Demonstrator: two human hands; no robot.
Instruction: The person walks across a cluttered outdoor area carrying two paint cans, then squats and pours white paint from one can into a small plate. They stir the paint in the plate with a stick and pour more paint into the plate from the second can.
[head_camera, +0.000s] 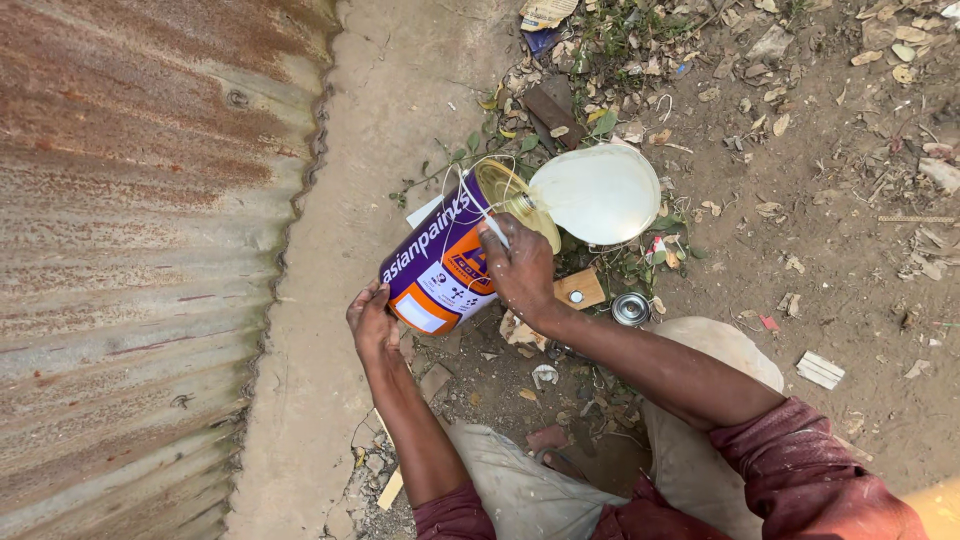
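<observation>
I've got the purple paint can (440, 262) tipped over the dirt, left hand (372, 322) cupped under its base, right hand (520, 268) clamped near its rim. Its mouth meets a pale bowl (598, 193) on the littered ground (850, 250), beside a rusty corrugated sheet (140, 250).

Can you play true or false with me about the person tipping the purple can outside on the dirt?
1. The purple paint can is tilted on its side. True.
2. Only one hand touches the can. False: the left hand holds its bottom and the right hand grips near its top.
3. A white bowl-like container sits by the can's mouth. True.
4. The ground is green grass all over. False: it is dirt with dry leaves and scraps.
5. A rusty corrugated metal sheet lies beside the person. True.
</observation>
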